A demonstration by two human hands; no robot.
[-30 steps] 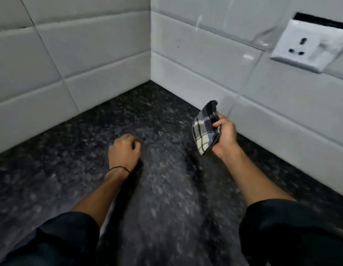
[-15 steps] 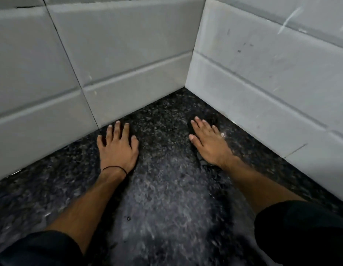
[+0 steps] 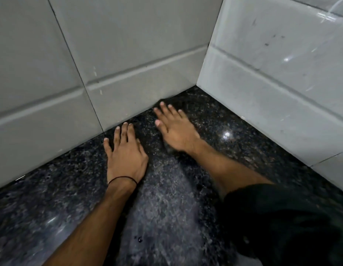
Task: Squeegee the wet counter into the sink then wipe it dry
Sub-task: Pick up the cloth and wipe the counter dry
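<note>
The worktop (image 3: 243,150) was dark speckled granite, polished and glossy, with a paler, smeared band running down its middle between the forearms and a bright glint of light near the right wall. It ended in a corner of large glazed white tiles (image 3: 128,45) with grey grout lines, the right-hand tiles streaked and spotted. The left hand (image 3: 126,152) lay flat on the stone, fingers spread wide, a thin black band (image 3: 122,179) around its wrist. The right hand (image 3: 174,129) pressed flat, fingers splayed towards the corner; a dark edge showed beneath its palm, though what it was I could not tell. A dark sleeve (image 3: 282,223) covered the right forearm.
</note>
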